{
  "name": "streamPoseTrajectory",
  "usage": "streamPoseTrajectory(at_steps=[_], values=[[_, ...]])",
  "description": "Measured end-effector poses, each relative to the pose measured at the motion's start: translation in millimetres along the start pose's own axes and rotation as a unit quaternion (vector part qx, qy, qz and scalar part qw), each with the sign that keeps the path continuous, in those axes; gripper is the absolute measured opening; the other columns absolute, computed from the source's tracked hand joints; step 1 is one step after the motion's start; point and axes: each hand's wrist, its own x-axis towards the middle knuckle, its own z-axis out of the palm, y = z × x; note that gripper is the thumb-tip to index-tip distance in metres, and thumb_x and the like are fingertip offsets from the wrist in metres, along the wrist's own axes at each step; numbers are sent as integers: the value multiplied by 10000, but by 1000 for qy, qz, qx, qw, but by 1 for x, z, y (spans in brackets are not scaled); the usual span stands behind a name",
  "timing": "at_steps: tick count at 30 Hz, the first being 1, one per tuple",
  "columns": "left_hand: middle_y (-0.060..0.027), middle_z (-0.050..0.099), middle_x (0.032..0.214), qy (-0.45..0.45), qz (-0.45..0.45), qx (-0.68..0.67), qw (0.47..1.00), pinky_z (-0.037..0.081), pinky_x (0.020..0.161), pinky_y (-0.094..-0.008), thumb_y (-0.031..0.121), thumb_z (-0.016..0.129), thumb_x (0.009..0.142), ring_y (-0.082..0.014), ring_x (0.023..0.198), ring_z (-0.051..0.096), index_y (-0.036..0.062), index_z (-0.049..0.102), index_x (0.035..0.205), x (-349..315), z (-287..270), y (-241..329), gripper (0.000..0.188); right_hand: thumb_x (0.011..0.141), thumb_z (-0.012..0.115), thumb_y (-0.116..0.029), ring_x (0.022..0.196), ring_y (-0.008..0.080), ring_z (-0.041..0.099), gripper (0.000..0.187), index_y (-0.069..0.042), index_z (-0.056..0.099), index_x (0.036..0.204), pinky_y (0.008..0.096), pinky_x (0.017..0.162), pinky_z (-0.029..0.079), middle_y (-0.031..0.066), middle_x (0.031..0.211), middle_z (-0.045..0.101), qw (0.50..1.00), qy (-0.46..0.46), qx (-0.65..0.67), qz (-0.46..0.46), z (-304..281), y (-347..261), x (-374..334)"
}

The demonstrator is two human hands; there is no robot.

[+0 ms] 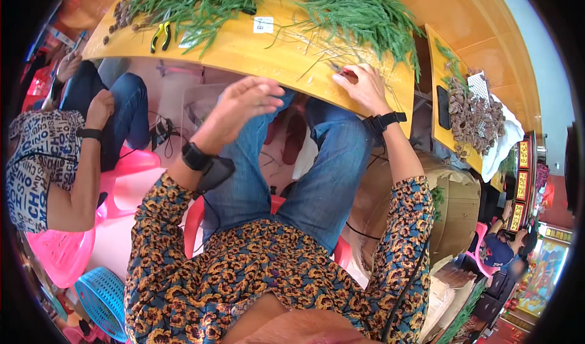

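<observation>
My left hand [244, 107] is raised in front of the table's near edge, its fingers stretched out and nothing seen in it. At the right part of the yellow table [286, 70], my right hand [367, 91] is closed on a small red-handled tool [350, 74] with a dark tip; the palm and fingers hide most of it. Loose thin stems lie around that hand. Just beyond is a heap of green artificial pine sprigs [365, 15], and a second green heap [189, 0] lies farther left.
Yellow-handled pliers [161, 36] and brown pine cones [125, 12] lie at the table's left. A side table at right holds a phone [443, 107] and more cones [472, 115]. Cardboard boxes [457, 210] stand by my right arm. A co-worker [55, 155] sits at left.
</observation>
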Motion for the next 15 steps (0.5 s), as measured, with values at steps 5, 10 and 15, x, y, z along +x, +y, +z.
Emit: streamPoseTrajectory(at_steps=[5, 10, 15], values=[[-149, 739, 1308, -39, -82, -28, 995, 589, 1056, -412, 199, 598, 1150, -266, 1186, 732, 3, 653, 1376, 15, 26, -32, 305, 954, 834, -428, 927, 279, 730, 477, -104, 773, 1298, 395, 886, 580, 171, 1226, 694, 986, 92, 124, 72, -9, 16, 62], [-150, 736, 1317, -33, -121, -57, 990, 588, 1054, -410, 206, 600, 1151, -268, 1188, 731, 6, 655, 1374, 18, 28, -42, 304, 970, 815, -400, 836, 271, 726, 429, -63, 785, 1235, 409, 838, 579, 161, 1174, 723, 910, 90, 295, 277, 4, 38, 113], [-151, 731, 1328, -28, -109, -59, 992, 584, 1062, -410, 215, 601, 1152, -266, 1204, 723, 0, 650, 1378, 30, 10, -47, 316, 1006, 799, -353, 743, 176, 676, 407, 13, 775, 1183, 334, 683, 523, 51, 949, 724, 967, 29, 183, 173, -2, 66, 105]])
